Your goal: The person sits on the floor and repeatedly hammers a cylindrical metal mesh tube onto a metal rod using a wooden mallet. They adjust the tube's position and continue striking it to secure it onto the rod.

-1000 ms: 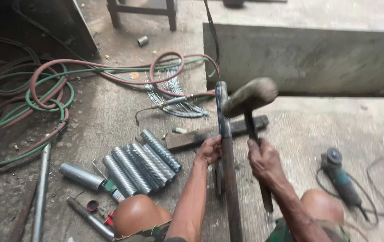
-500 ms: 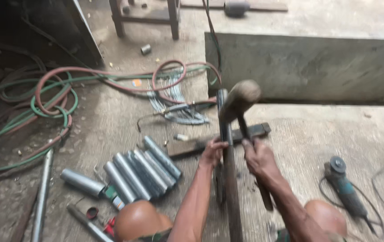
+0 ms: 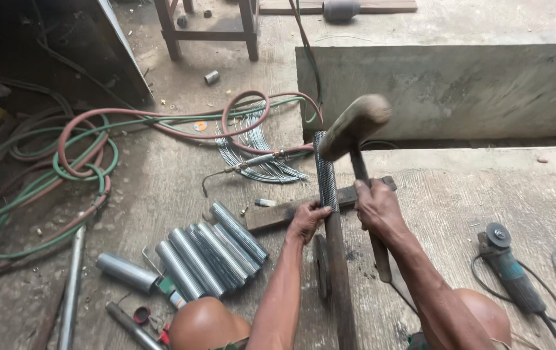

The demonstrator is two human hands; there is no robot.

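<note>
Hammer (image 3: 354, 126) raised in the right hand (image 3: 376, 206); fingers wrapped fully around the wooden handle partway down its length, with the handle's free end sticking out below the wrist toward the knee. Hammer head is motion-blurred and sits just above and right of the top of the textured metal bar (image 3: 325, 175).

Left hand (image 3: 307, 220) is closed on that bar from its left side, at the point where the patterned section gives way to a plain dark shaft (image 3: 341, 285). I read the bar as running away from me across the flat steel strip (image 3: 278, 214) that lies crosswise on the concrete floor (image 3: 459, 194). Whether bar and strip actually touch I cannot tell; the hands cover the crossing.

Edges noted: a concrete step (image 3: 446, 91) rises just beyond the bar's far tip, its lower edge close behind the hammer head. To the left, a row of short grey pipe sections (image 3: 210, 256) lies side by side, the nearest one close to the left forearm. Red and green hoses (image 3: 83, 155) loop well apart on the far left, and a bundle of thin wire (image 3: 252, 152) lies beyond the strip.

Open room: bare floor to the right of the right forearm, up to the angle grinder (image 3: 511, 272) and its cable near the right edge. Both knees show at the bottom edge.
</note>
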